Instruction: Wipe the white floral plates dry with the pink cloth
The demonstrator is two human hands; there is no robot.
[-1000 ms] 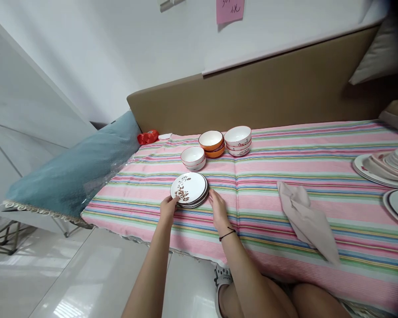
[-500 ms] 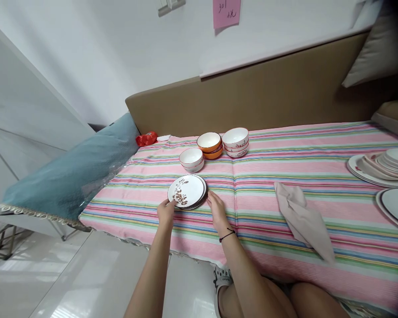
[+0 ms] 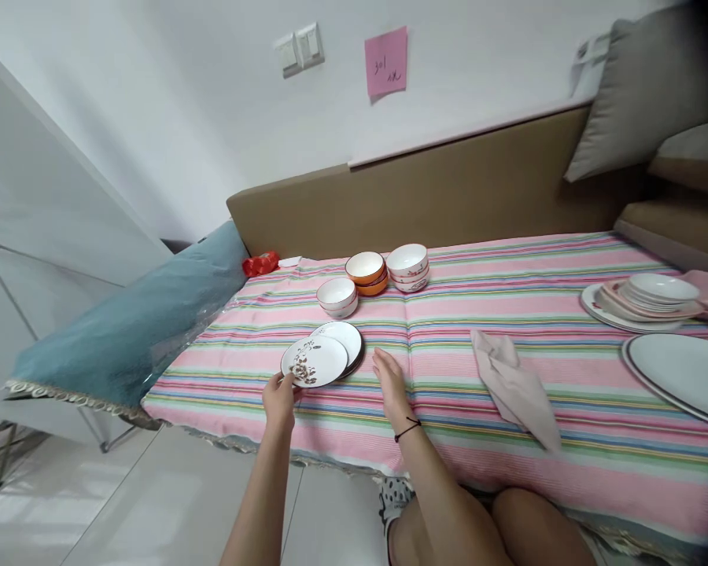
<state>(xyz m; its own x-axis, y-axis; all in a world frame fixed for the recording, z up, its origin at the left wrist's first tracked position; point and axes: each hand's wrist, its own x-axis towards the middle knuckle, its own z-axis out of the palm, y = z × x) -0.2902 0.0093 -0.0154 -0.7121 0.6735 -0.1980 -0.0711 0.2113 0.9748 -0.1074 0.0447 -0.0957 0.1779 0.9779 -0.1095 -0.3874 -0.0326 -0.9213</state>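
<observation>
My left hand (image 3: 280,399) grips the near-left rim of a white plate (image 3: 324,363) with a brown flower pattern. That plate overlaps a small stack of dark-rimmed plates (image 3: 347,338) behind it, on the striped cloth. To the right of the stack, my right hand (image 3: 391,380) is open and apart from the plates, with its fingers stretched out. Just beyond the plates stand stacked white bowls (image 3: 336,294), orange bowls (image 3: 364,270) and red-patterned white bowls (image 3: 408,261).
A crumpled pale pink cloth (image 3: 513,385) lies to the right. Further right are stacked plates and dishes (image 3: 661,289) and large oval plates (image 3: 678,373). A red package (image 3: 260,264) sits at the back left, near the blue-covered armrest (image 3: 123,314).
The flowered plate has slid left off the stack in my left hand, uncovering more of the plates beneath. My right hand has come away from the stack. The view has tilted up and turned right.
</observation>
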